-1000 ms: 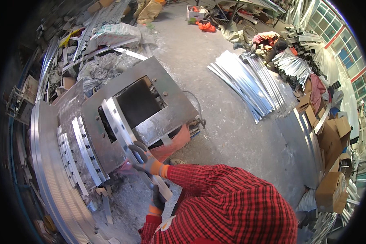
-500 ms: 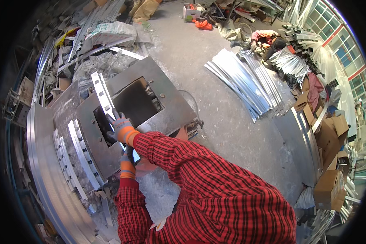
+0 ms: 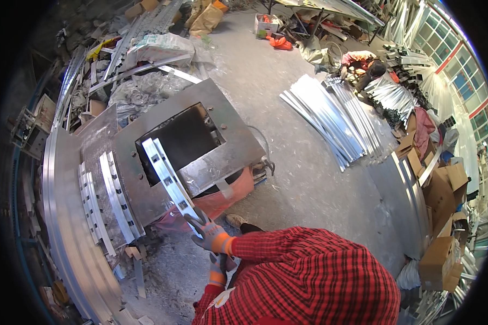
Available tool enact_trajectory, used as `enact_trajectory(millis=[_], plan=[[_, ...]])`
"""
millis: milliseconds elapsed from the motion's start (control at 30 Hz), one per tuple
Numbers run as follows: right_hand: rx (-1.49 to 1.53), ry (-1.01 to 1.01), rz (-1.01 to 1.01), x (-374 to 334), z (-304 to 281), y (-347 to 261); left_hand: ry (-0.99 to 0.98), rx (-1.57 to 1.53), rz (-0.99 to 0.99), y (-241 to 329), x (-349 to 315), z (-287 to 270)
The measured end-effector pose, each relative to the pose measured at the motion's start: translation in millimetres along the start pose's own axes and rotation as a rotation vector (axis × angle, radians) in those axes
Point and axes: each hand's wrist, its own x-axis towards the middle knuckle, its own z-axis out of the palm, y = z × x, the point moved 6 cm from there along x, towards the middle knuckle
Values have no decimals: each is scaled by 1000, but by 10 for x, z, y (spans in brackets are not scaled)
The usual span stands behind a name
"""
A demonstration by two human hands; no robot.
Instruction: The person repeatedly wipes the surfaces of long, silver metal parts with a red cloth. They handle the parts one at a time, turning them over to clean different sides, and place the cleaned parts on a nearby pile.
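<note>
Find the notched metal strip [image 3: 169,176] left of centre in the frame, slanting over the dark opening [image 3: 184,132] of the metal plate [image 3: 233,130]. Note the gloved right hand [image 3: 211,236], with fingers curled around the strip's lower part; impossible to tell the grip of the left hand [image 3: 218,265], just below and mostly hidden. Probably best to guide with the right, bear weight with the left, and watch the far end to avoid scraping the plate or bending thin metal.
</note>
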Motion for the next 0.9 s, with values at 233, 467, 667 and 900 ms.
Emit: enact_trajectory(millis=[233,467,667,900], plan=[[33,-70,139,512,-219,183,-133,911,629,1216,2,379],[-72,-34,333,2347,-507,278,-126,332,419,2546,1409,221],[-20,-156,352,2231,-412,93,-68,206,410,2386,1441,-17],[74,-191,285,726,198,322,-138,913,696,1256,220,140]])
